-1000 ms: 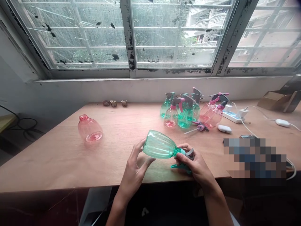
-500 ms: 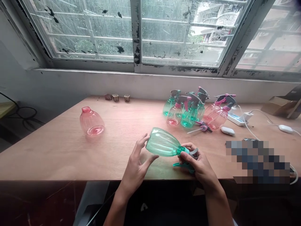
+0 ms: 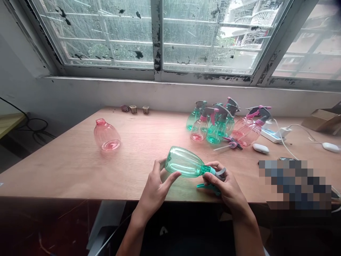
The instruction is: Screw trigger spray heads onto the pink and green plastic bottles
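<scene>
A clear green spray bottle point(image 3: 184, 162) lies sideways in the air above the table's front edge, base to the left. My left hand point(image 3: 157, 181) wraps its base, thumb in front and fingers behind. At the neck, my right hand point(image 3: 225, 185) grips the spray head point(image 3: 220, 173), whose grey and teal parts show between and below the fingers. How far the head is screwed on I cannot tell. Over on the left, a pink bottle point(image 3: 107, 136) without a head stands on the table.
Several green spray bottles point(image 3: 216, 132) and pink spray bottles point(image 3: 249, 133) stand at the back right. A loose pink spray head point(image 3: 232, 144) lies before them. Farther right are a white case point(image 3: 260, 148), a power strip point(image 3: 272, 135) and a cardboard box point(image 3: 323, 120). Small square pots point(image 3: 133, 109) sit along the back.
My left hand has closed in on the bottle's base; its fingers were spread beside it before. My right hand keeps its grip at the neck. The view has shifted slightly.
</scene>
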The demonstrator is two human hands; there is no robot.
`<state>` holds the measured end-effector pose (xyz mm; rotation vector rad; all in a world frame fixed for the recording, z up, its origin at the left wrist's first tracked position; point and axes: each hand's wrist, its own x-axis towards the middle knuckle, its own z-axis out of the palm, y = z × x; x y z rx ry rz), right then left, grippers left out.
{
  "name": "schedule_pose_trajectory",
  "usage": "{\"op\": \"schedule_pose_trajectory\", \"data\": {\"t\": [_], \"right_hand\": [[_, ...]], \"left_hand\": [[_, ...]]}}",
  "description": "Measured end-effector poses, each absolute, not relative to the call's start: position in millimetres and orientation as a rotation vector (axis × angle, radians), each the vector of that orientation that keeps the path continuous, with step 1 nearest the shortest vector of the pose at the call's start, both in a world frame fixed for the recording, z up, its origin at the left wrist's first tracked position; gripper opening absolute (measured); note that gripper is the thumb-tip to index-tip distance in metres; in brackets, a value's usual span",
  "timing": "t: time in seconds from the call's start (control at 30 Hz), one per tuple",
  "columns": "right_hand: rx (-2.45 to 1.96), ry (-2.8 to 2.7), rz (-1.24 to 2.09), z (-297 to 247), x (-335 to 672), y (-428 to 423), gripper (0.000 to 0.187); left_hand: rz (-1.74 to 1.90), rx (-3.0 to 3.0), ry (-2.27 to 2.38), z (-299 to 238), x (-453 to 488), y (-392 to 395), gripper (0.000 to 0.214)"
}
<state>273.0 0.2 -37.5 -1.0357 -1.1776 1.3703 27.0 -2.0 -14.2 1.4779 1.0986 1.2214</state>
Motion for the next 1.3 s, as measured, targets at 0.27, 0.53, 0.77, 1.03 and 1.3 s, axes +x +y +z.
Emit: {"op": "schedule_pose_trajectory", "data": {"t": [0.27,0.53,0.77,1.03,1.3], "right_hand": [[-1.007,-1.215,1.278,-41.1,274.8,2.5,0.037],[-1.015,-1.224,1.347,-37.8,272.5,-2.5,0.035],[-1.009,-1.169,1.36,-37.3,271.9,-1.3,0.038],[-0.989,-1.211,1.257,-41.0,272.7,3.0,0.033],[-1.01,-1.19,1.299,-39.0,271.9,1.9,0.038]], "left_hand": [[1.274,1.709,1.17,-16.1,25.3,0.8,0.054],[1.217,1.55,1.123,-12.8,24.8,-4.0,0.058],[1.218,1.519,1.145,-14.3,25.8,-4.1,0.056],[1.219,1.622,1.153,-13.1,25.7,-5.6,0.056],[1.226,1.685,1.098,-7.2,25.9,-5.5,0.055]]}}
